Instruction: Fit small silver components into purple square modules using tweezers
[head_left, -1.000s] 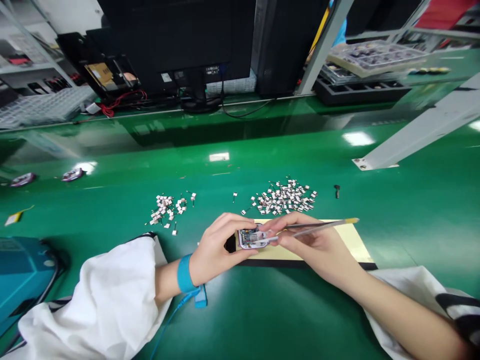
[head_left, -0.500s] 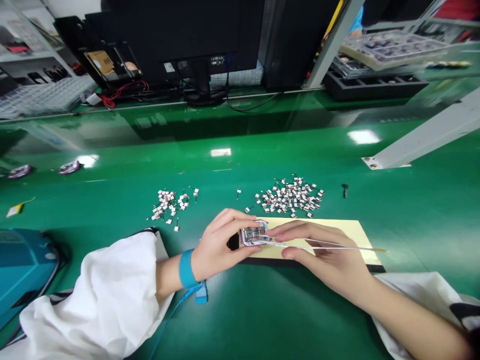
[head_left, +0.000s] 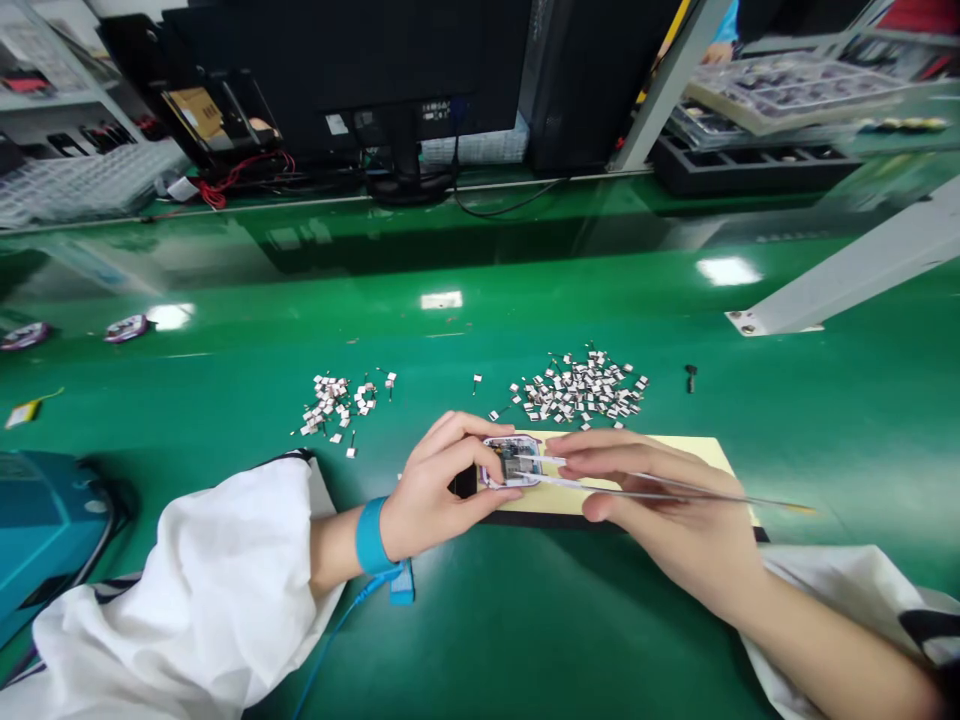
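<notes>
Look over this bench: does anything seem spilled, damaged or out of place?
Nothing looks clearly damaged or spilled. One small part lies alone between the left pile and the right pile, beyond the left hand, so it seems slightly stray.

Glossy green bench (head_left: 495, 620), smaller parts pile (head_left: 330, 402), larger parts pile (head_left: 585, 390), yellow pad (head_left: 703, 452), black piece (head_left: 691, 378)

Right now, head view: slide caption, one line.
Left hand holds a cased circuit board; right hand holds white-tipped tweezers over it, clusters of small components beyond.
</notes>
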